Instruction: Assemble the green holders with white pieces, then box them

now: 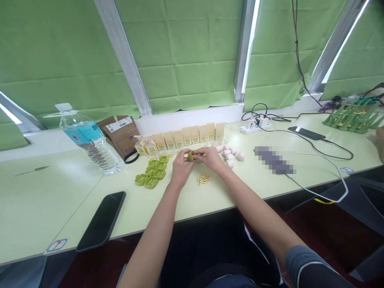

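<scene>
A pale green tabletop point(60, 192) carries a clear plastic water bottle point(93, 142) far left and a black phone point(102, 220) near left. At centre, left hand point(181, 168) and right hand point(211, 159) pinch one small green plastic case point(192, 155): probably light, stiff and slick, best gripped by its edges. Green case halves point(151, 172), beige rings point(204, 179) and a row of cardboard boxes point(186, 138) crowd close around.

Matt green plastic cases point(150, 176), clear glossy plastic bottle point(91, 141), cardboard boxes point(186, 137), smooth pale tabletop point(39, 204)
</scene>
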`<act>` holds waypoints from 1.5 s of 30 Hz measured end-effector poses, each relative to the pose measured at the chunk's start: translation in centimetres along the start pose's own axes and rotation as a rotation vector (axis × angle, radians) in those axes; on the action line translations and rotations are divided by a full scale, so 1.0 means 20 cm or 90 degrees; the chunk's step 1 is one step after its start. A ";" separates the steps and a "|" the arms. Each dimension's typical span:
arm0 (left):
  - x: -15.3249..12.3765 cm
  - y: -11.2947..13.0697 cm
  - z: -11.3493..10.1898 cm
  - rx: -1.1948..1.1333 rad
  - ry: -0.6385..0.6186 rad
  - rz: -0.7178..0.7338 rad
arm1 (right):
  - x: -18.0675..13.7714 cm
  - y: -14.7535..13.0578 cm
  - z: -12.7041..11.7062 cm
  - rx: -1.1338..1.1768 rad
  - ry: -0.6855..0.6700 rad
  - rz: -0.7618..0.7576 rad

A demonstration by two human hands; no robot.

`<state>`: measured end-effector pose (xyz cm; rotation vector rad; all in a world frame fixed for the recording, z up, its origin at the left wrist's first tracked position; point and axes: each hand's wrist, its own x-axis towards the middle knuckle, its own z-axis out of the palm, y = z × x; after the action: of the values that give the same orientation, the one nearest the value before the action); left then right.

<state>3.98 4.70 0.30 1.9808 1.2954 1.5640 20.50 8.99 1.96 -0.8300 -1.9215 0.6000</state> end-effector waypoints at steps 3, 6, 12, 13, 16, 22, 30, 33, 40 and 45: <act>0.01 -0.01 0.00 -0.005 0.030 -0.018 | 0.01 0.01 -0.01 0.009 0.046 0.002; 0.01 -0.02 -0.01 -0.024 0.039 -0.031 | 0.01 0.01 -0.01 -0.008 0.084 0.023; 0.00 0.00 -0.01 -0.071 0.006 -0.039 | 0.00 -0.02 -0.01 -0.001 0.006 0.048; 0.00 0.01 -0.01 -0.077 0.000 -0.042 | 0.00 -0.03 -0.01 0.002 -0.006 0.045; 0.00 0.02 -0.01 -0.083 -0.015 -0.057 | -0.01 -0.04 -0.02 0.005 -0.028 0.047; 0.00 0.03 -0.01 -0.071 -0.029 -0.046 | -0.01 -0.04 -0.02 0.007 -0.019 0.058; 0.00 0.03 -0.01 -0.046 -0.043 -0.003 | 0.00 -0.02 -0.01 0.015 0.005 0.059; 0.00 0.02 -0.01 -0.036 -0.039 0.010 | 0.00 0.00 -0.01 0.012 0.009 0.066; 0.00 -0.01 0.00 -0.031 -0.049 0.017 | 0.00 0.03 -0.01 0.002 -0.013 0.072; 0.00 -0.01 -0.01 -0.030 -0.053 0.029 | 0.01 0.02 -0.01 -0.008 -0.016 0.081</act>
<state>3.80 4.70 0.21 2.0369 1.1796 1.5001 20.85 9.34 1.88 -0.9624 -1.9066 0.6783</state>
